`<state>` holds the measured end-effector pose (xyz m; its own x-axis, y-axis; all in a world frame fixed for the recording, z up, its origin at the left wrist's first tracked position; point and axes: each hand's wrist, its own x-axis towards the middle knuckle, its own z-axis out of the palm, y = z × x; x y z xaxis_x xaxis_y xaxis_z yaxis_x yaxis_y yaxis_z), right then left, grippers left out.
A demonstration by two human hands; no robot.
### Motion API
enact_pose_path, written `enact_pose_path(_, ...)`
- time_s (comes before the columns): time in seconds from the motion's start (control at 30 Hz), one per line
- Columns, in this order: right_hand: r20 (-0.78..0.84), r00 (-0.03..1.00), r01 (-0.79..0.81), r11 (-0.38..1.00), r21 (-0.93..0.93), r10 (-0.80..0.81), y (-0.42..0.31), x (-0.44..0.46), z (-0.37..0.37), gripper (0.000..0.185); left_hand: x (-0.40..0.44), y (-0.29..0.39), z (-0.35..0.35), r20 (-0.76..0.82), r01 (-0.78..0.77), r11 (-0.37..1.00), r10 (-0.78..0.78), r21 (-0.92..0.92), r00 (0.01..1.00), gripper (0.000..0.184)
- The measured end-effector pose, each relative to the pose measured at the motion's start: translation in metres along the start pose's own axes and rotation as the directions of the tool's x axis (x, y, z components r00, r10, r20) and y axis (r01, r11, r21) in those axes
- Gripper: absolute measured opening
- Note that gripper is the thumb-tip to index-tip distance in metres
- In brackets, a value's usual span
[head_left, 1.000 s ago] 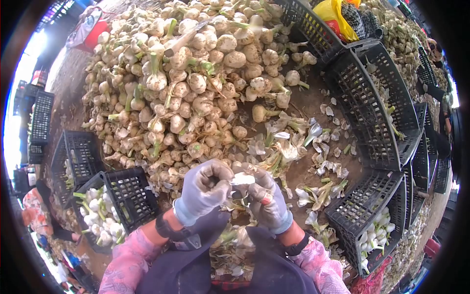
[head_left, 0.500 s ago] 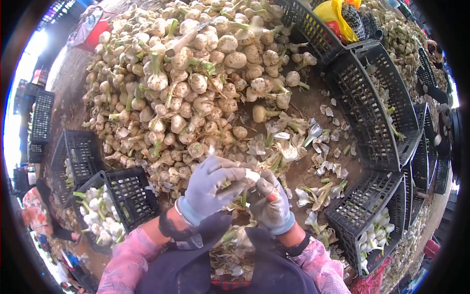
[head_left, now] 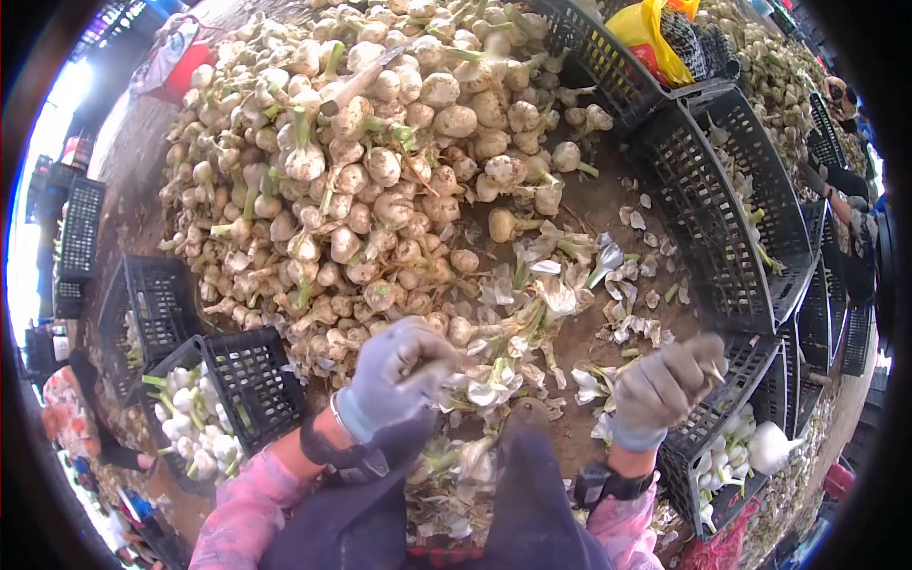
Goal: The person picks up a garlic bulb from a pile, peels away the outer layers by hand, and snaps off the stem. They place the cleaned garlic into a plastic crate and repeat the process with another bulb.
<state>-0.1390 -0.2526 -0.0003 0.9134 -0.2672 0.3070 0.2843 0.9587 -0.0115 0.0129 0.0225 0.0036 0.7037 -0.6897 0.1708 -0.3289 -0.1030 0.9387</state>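
My left hand (head_left: 397,372), in a grey-lavender glove, is closed with curled fingers near the front of the garlic pile (head_left: 351,190). What lies inside it, if anything, is hidden. My right hand (head_left: 660,389), gloved and blurred, is closed beside the right-hand crate (head_left: 689,446). A small pale tip shows at its fingers, too unclear to name. Just right of that hand, apart from it, a clean white garlic bulb (head_left: 771,446) appears over the crate's far side. Trimmed garlic (head_left: 727,461) lies inside the crate.
Another crate (head_left: 255,385) with cleaned garlic (head_left: 195,418) stands at left. Black crates (head_left: 703,218) line the right side; a yellow bag (head_left: 655,38) sits behind. Peeled skins and leaves (head_left: 532,323) litter the ground. Other people (head_left: 71,408) are at the edges.
My hands were together around a pale garlic bulb; now they are apart. My right hand has swung right to the crate, and a white bulb appears beyond it. My left hand stayed nearly in place.
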Motion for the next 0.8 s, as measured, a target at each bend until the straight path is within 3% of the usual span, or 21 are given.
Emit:
enact_pose_path(0.03,-0.145,0.989,-0.05,0.954,-0.295,0.007,0.004,0.012,-0.01,0.037,-0.003,-0.006,-0.003,-0.056,0.06,0.998,-0.06,0.003,0.997,0.003)
enact_pose_path(0.07,-0.287,0.958,-0.173,0.825,-0.539,0.014,0.009,0.023,-0.019,0.036,-0.006,-0.008,-0.006,-0.081,0.142,0.99,-0.142,-0.002,0.987,0.003)
enact_pose_path(0.1,-0.486,0.866,-0.377,0.485,-0.789,-0.116,0.034,0.04,-0.028,0.034,-0.009,-0.009,-0.008,-0.105,0.226,0.974,-0.226,-0.009,0.969,0.004)
enact_pose_path(0.13,-0.438,0.894,-0.435,0.049,-0.899,-0.094,0.055,0.059,-0.05,0.032,-0.009,-0.011,-0.009,-0.13,0.306,0.952,-0.305,-0.018,0.943,0.004)
enact_pose_path(0.17,-0.416,0.907,-0.364,-0.369,-0.855,0.069,0.067,0.067,-0.091,0.041,-0.006,-0.012,-0.008,-0.164,0.3,0.954,-0.295,0.008,0.941,0.005)
enact_pose_path(0.2,-0.233,0.959,-0.069,-0.667,-0.742,0.16,0.086,0.073,-0.127,0.043,-0.004,-0.013,-0.006,-0.199,0.301,0.953,-0.289,0.034,0.937,0.006)
enact_pose_path(0.23,-0.082,0.948,0.232,-0.843,-0.485,0.307,0.102,0.076,-0.156,0.045,-0.002,-0.013,-0.002,-0.234,0.303,0.951,-0.282,0.061,0.931,0.007)
enact_pose_path(0.27,-0.14,0.924,0.254,-0.846,-0.469,0.356,0.111,0.074,-0.177,0.049,0.003,-0.007,0.005,-0.304,0.351,0.931,-0.365,-0.101,0.88,0.007)
enact_pose_path(0.33,-0.257,0.86,0.303,-0.847,-0.437,0.44,0.121,0.077,-0.195,0.056,-0.003,-0.017,-0.002,-0.241,0.336,0.94,-0.341,-0.064,0.908,0.01)
enact_pose_path(0.4,-0.359,0.871,0.169,-0.891,-0.421,0.335,0.104,0.076,-0.199,0.05,-0.009,-0.03,-0.006,-0.182,0.278,0.959,-0.283,-0.049,0.942,0.013)
enact_pose_path(0.43,-0.41,0.867,0.104,-0.908,-0.406,0.283,0.092,0.073,-0.199,0.047,-0.011,-0.033,-0.009,-0.164,0.345,0.935,-0.354,-0.085,0.921,0.013)
enact_pose_path(0.47,-0.299,0.95,-0.093,-0.833,-0.546,0.09,0.081,0.064,-0.196,0.044,-0.013,-0.034,-0.01,-0.146,0.409,0.904,-0.424,-0.123,0.894,0.013)
enact_pose_path(0.5,-0.214,0.968,-0.243,-0.689,-0.683,-0.13,0.072,0.047,-0.191,0.041,-0.016,-0.036,-0.011,-0.128,0.469,0.868,-0.49,-0.162,0.862,0.013)
enact_pose_path(0.53,-0.163,0.921,-0.332,-0.492,-0.805,-0.355,0.067,0.033,-0.186,0.038,-0.023,-0.05,-0.009,-0.089,0.503,0.825,-0.539,-0.26,0.838,0.03)
enact_pose_path(0.57,-0.515,0.771,-0.503,0.139,-0.853,-0.375,0.067,0.024,-0.167,0.037,-0.019,-0.047,-0.004,-0.086,0.443,0.876,-0.465,-0.191,0.881,0.04)
enact_pose_path(0.6,-0.786,0.598,-0.491,0.704,-0.513,-0.156,0.068,0.018,-0.136,0.036,-0.012,-0.042,0.005,-0.077,0.38,0.918,-0.39,-0.117,0.918,0.052)
enact_pose_path(0.63,-0.835,0.55,-0.405,0.865,-0.298,-0.031,0.083,0.017,-0.107,0.04,-0.008,-0.038,0.008,-0.062,0.312,0.949,-0.314,-0.039,0.947,0.063)
enact_pose_path(0.67,-0.758,0.642,-0.486,0.824,-0.29,0.112,0.095,0.006,-0.088,0.043,-0.01,-0.049,0.01,0.007,0.211,0.969,-0.214,0.132,0.977,0.09)
enact_pose_path(0.77,-0.646,0.728,-0.531,0.784,-0.321,0.229,0.13,-0.008,-0.051,0.047,-0.008,-0.038,0.024,0.092,0.238,0.968,-0.231,-0.078,0.969,0.086)
enact_pose_path(0.8,-0.643,0.747,-0.544,0.71,-0.448,0.167,0.132,-0.007,-0.049,0.045,-0.009,-0.029,0.023,0.092,0.359,0.912,-0.347,-0.201,0.933,0.082)
